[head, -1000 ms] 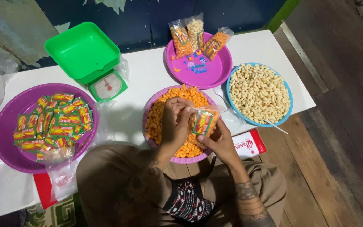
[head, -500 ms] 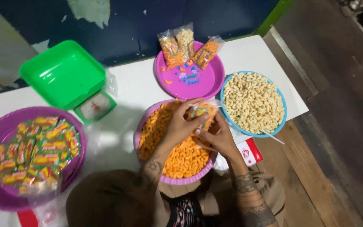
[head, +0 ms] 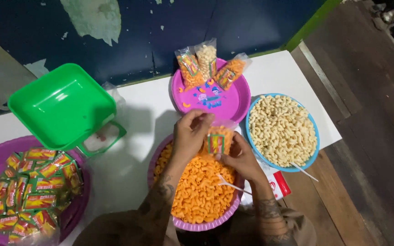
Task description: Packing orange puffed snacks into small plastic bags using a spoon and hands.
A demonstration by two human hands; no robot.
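Observation:
Both my hands hold one small clear bag point(head: 217, 139) filled with orange curled snacks, a red and green sachet inside it. My left hand point(head: 189, 134) pinches the bag's top. My right hand point(head: 239, 157) grips its lower side. They hover over the far part of a purple plate point(head: 201, 224) heaped with orange curled snacks, where a white plastic spoon point(head: 230, 184) lies.
A blue plate point(head: 313, 152) of pale curled snacks sits to the right. A purple plate point(head: 238, 107) behind holds three filled bags point(head: 206, 61). A green-trayed scale point(head: 64, 107) stands at the left. A purple plate point(head: 76, 214) of sachets is at lower left. The white table ends at the right.
The view tilted, so everything sits lower in the frame. My hands raised the bag toward the far rim of the orange snack plate. The spoon now shows on the snacks.

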